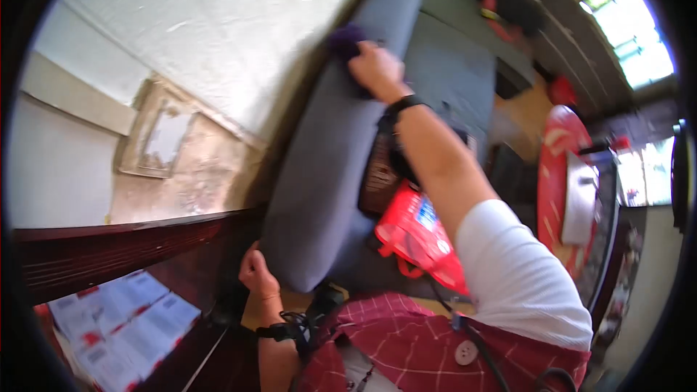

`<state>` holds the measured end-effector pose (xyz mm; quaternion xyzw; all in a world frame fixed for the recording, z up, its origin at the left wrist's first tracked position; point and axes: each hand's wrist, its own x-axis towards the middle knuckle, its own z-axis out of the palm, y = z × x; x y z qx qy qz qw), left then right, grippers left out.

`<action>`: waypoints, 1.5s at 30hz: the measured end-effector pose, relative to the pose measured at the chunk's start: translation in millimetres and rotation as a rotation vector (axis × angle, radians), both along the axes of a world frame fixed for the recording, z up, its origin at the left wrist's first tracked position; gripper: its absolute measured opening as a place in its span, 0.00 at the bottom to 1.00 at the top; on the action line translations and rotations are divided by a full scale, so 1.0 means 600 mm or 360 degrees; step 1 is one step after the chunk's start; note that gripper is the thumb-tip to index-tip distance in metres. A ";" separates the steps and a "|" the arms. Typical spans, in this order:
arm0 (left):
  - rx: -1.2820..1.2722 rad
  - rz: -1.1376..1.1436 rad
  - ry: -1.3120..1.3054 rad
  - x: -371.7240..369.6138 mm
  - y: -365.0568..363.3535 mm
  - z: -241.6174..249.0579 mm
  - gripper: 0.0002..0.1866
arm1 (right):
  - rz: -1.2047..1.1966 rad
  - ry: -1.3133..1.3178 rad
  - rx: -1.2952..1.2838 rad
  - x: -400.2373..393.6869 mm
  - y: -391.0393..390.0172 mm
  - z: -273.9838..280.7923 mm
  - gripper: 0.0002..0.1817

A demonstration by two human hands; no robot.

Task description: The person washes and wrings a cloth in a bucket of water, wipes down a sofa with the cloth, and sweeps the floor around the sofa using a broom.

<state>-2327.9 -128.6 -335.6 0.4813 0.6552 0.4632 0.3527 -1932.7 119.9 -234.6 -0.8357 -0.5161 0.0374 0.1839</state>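
Observation:
My right hand (377,71) reaches out over the grey sofa backrest (319,174), its fingers closed on a dark purple cloth (345,42). The cloth lies against the backrest's top edge on the wall side and is blurred. My left hand (258,271) is low by the near end of the backrest, fingers curled; whether anything is in them is hidden. A red bag (421,236) with a blue and white print lies on the sofa seat below my right arm. Beside it is a dark brown item (379,174), partly covered by the arm.
A white wall (210,22) with a worn framed panel (156,131) runs along the left. Below it, a dark wooden piece of furniture (131,247) stands near white-and-red printed packs (123,327). A red oval board or table (555,167) is at the right.

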 end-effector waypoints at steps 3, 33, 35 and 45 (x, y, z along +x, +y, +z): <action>-0.0028 -0.0159 -0.0075 -0.027 0.002 -0.032 0.18 | 0.0077 -0.0089 0.0107 -0.069 -0.090 -0.018 0.12; -0.0045 0.0000 0.0352 0.137 -0.369 0.051 0.09 | 0.0296 -0.0375 -0.0192 -0.068 -0.591 -0.041 0.28; -0.0014 -0.0035 0.0338 0.133 -0.387 0.054 0.08 | 0.0325 -0.0372 -0.0146 -0.059 -0.609 -0.049 0.28; -0.0224 -0.0828 0.0504 0.077 -0.342 0.063 0.18 | 0.0179 -0.0420 -0.0357 -0.088 -0.613 -0.017 0.29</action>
